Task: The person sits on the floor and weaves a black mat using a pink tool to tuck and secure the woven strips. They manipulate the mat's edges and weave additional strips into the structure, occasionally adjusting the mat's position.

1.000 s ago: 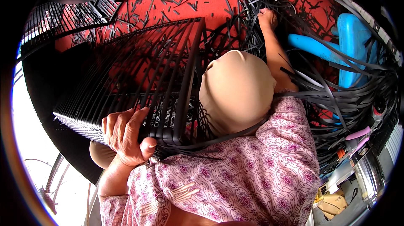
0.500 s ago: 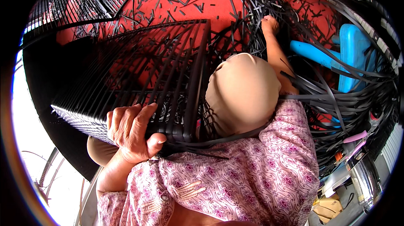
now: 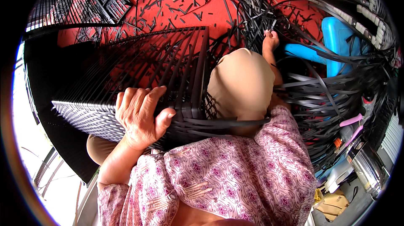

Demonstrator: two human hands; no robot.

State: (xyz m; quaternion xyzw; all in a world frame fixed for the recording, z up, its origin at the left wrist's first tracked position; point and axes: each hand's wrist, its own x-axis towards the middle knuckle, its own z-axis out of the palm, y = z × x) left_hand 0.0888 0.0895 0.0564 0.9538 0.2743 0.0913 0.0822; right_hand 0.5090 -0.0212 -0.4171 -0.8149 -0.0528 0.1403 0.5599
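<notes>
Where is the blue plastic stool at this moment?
In the head view the blue plastic stool is at the upper right, behind loose black strips, just right of the right hand.

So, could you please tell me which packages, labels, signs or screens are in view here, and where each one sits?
Crumpled brown cardboard or paper package: lower right edge, beside the pink patterned sleeve; tan, irregular shape, too blurred to tell more.
No labels, signs or screens can be made out; the rest is black plastic weaving strips, a black woven frame and a red floor.
</notes>
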